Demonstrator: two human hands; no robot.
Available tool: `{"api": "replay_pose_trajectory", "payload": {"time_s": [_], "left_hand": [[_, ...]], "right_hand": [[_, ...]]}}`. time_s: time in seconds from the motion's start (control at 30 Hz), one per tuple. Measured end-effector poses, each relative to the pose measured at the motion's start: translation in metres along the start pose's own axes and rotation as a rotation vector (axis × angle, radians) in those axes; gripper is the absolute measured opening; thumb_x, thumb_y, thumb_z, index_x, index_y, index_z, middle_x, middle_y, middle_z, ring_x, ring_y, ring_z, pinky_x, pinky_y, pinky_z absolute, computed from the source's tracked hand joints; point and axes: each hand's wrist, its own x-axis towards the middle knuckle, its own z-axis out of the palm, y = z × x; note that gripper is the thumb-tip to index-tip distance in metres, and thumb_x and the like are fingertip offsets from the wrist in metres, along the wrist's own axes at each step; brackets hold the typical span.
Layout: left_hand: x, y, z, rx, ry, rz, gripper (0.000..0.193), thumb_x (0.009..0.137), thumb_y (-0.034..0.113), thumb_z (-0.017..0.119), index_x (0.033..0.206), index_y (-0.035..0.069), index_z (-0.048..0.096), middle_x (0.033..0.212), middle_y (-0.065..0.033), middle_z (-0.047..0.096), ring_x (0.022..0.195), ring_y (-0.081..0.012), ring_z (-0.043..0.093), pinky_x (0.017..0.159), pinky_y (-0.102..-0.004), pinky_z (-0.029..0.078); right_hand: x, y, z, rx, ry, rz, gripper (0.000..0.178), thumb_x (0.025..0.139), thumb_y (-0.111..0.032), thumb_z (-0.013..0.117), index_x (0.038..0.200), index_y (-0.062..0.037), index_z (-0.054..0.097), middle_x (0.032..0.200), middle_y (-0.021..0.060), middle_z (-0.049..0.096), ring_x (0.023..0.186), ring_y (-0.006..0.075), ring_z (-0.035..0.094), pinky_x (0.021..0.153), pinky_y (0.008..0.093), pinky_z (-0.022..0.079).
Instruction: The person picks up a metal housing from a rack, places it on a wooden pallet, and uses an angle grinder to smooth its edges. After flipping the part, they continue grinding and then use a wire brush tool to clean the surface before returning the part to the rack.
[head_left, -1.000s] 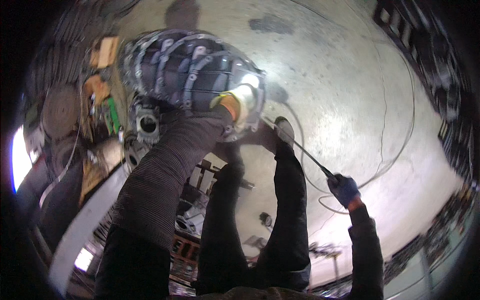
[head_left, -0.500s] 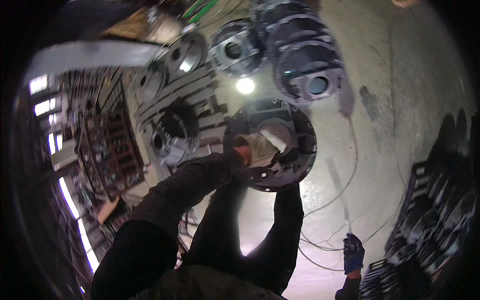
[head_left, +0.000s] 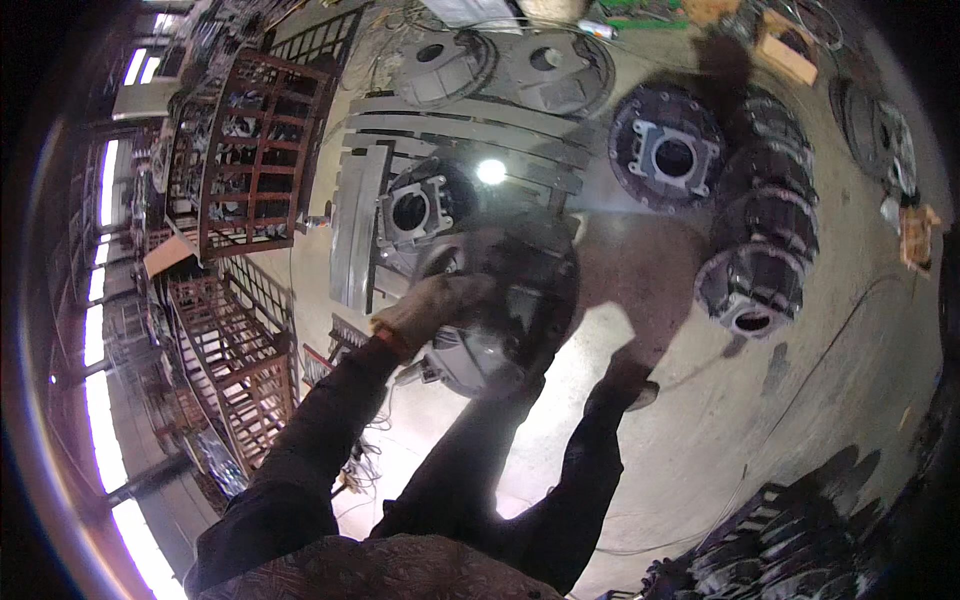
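My left hand (head_left: 425,308), in a tan work glove, is closed on a dark, round cast-metal housing (head_left: 530,300). The housing is tilted in front of my legs, and its wide rim faces right. Its far side blurs into shadow, and my fingertips cannot be made out against it. Just beyond it, a similar housing (head_left: 447,210) with a square flange and round hole sits on a slatted grey pallet (head_left: 358,230). My right hand is out of view.
Two more housings (head_left: 455,82) lie at the pallet's far end. To the right stand a single housing (head_left: 632,150) and a row of nested housings (head_left: 770,210). Red-brown metal racks (head_left: 255,170) line the left. Dark parts are stacked (head_left: 750,560) at lower right. A cable crosses the floor.
My view has turned and shifted toward the pallet. The housing in my left hand has swung left and tilted. My right hand, blue-gloved and holding a long thin bar, has left the view.
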Motion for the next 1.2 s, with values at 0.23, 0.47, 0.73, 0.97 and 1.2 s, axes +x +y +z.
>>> {"api": "replay_pose_trajectory", "payload": {"time_s": [0.23, 0.47, 0.73, 0.97, 1.2], "left_hand": [[0.038, -0.133, -0.175, 0.405, 0.331, 0.215, 0.04, 0.107, 0.023, 0.058, 0.143, 0.006, 0.06, 0.138, -0.0055, 0.066, 0.123, -0.0196, 0.064, 0.102, -0.0324, 0.053], [0.157, -0.21, -0.214, -0.567, 0.533, -0.114, 0.038, 0.1, 0.031, 0.072, 0.13, 0.008, 0.073, 0.119, 0.0005, 0.073, 0.1, -0.0137, 0.069, 0.088, -0.0292, 0.057], [0.206, -0.317, -0.249, -0.002, 0.468, 0.105, 0.045, 0.106, 0.038, 0.053, 0.136, 0.009, 0.069, 0.135, -0.0184, 0.07, 0.125, -0.0329, 0.066, 0.101, -0.0431, 0.051], [0.123, -0.328, -0.259, 0.14, 0.634, 0.249, 0.051, 0.112, 0.029, 0.048, 0.157, 0.003, 0.048, 0.155, -0.0117, 0.054, 0.141, -0.0264, 0.051, 0.122, -0.0399, 0.035], [0.082, -0.258, -0.068, -0.954, 0.044, -0.109, 0.054, 0.103, 0.023, 0.061, 0.153, 0.005, 0.051, 0.15, -0.0129, 0.059, 0.138, -0.0372, 0.056, 0.117, -0.0486, 0.046]], "right_hand": [[-0.03, -0.092, 0.071, -0.142, -0.006, -0.075, 0.051, 0.105, -0.028, 0.06, 0.155, -0.0209, 0.054, 0.119, 0.0061, 0.068, 0.097, 0.0174, 0.066, 0.077, 0.0348, 0.054], [-0.05, -0.139, 0.096, -0.266, 0.035, -0.121, 0.052, 0.104, -0.027, 0.061, 0.155, -0.0226, 0.054, 0.111, 0.0064, 0.068, 0.089, 0.0171, 0.065, 0.071, 0.0344, 0.053], [-0.066, -0.167, 0.118, -0.443, 0.0, -0.376, 0.052, 0.104, -0.026, 0.063, 0.155, -0.0246, 0.054, 0.102, 0.0067, 0.069, 0.08, 0.0168, 0.065, 0.065, 0.034, 0.053], [0.012, -0.229, 0.129, -0.309, 0.027, -0.644, 0.045, 0.102, -0.026, 0.064, 0.146, -0.0219, 0.058, 0.09, 0.0067, 0.068, 0.07, 0.0167, 0.065, 0.059, 0.0342, 0.053], [0.14, -0.399, 0.161, -0.461, 0.316, -0.992, 0.028, 0.098, -0.032, 0.068, 0.085, -0.0075, 0.071, 0.072, 0.0136, 0.072, 0.063, 0.0277, 0.068, 0.059, 0.046, 0.053]]}}
